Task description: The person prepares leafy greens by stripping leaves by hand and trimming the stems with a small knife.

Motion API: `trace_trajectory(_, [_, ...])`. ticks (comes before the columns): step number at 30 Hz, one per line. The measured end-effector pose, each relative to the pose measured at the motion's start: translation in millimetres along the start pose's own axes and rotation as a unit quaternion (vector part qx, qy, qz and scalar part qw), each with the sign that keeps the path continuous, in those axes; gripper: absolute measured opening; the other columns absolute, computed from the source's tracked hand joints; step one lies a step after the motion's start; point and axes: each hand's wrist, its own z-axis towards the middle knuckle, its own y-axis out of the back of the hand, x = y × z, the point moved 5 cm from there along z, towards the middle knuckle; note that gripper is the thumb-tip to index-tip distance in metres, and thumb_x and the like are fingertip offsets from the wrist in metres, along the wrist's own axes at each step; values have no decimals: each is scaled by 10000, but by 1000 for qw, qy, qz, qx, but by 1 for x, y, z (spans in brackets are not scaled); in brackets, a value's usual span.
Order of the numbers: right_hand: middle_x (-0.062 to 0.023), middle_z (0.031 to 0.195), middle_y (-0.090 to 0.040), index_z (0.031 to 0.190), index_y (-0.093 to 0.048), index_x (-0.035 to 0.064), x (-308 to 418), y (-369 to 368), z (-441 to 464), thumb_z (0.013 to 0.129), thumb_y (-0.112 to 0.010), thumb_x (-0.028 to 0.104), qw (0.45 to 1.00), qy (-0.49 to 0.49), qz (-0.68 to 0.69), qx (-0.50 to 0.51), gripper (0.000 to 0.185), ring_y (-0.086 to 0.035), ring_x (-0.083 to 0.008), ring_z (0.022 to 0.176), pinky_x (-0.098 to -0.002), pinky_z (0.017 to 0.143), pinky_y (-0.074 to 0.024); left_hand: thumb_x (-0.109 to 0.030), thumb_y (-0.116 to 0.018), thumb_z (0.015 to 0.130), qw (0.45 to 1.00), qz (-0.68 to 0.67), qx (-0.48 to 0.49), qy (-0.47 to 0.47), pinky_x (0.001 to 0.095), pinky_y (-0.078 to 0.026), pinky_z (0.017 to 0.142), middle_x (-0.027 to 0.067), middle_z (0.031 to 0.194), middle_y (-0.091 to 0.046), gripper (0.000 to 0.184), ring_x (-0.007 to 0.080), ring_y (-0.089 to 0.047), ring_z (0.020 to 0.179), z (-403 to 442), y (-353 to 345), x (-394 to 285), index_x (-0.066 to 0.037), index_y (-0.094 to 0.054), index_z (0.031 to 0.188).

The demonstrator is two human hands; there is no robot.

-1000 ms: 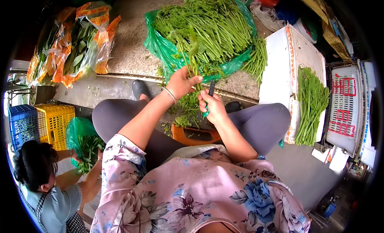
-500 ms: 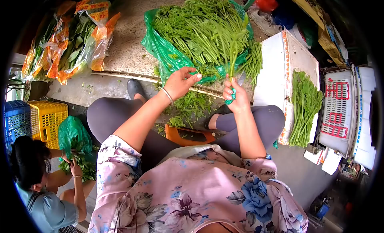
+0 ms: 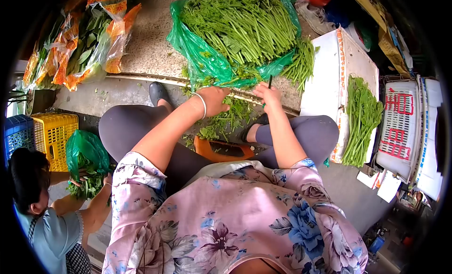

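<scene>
Stems (image 3: 254, 34) lie heaped in an opened green bag (image 3: 178, 36) on the ledge (image 3: 146, 43), just beyond both hands. The left hand (image 3: 213, 102) is at the bag's near edge; whether it grips anything, I cannot tell. The right hand (image 3: 269, 95) pinches a knife (image 3: 270, 81). A bundle (image 3: 361, 121) lies on a white box (image 3: 322, 81). Far left, printed bags (image 3: 117, 36) hold leaves; beside a yellow crate (image 3: 63, 132), a co-worker handles another bag (image 3: 96, 149) with greens.

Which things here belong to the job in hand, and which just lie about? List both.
Likely part of the job:
- heaped green stems
- green plastic bag under them
- dark thin tool in the right hand
- leafy scraps on the floor

Apparently just lying about:
- pale shoe
- yellow crate
- blue crate
</scene>
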Motion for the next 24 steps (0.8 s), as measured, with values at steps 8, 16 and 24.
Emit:
trace_trajectory(8, [-78, 885, -625, 991, -575, -3, -10, -61, 20, 794, -532, 105, 993, 110, -37, 19, 229, -619, -156, 655, -248, 584, -463, -299, -559, 771, 994, 53, 89, 20, 399, -433, 798, 193, 963, -574, 459, 317, -552, 927, -11, -7, 6, -26, -447, 1123])
trace_trajectory(16, [-96, 1002, -602, 1116, -525, 82, -15, -112, 67, 768, -611, 250, 903, 233, -361, 4, 396, -586, -216, 881, -347, 748, -458, -292, -549, 780, 991, 49, 118, 31, 397, -441, 796, 195, 1009, -542, 420, 329, -549, 929, -15, -11, 14, -18, -455, 1084])
trace_trajectory(24, [-61, 1026, -551, 1051, -580, 170, -42, -114, 4, 780, -528, 185, 829, 294, -473, 55, 277, -578, -264, 791, -380, 683, -475, -255, -555, 779, 986, 44, 154, 35, 388, -429, 833, 213, 1063, -515, 488, 334, -539, 949, -20, -23, 16, -26, -411, 1184])
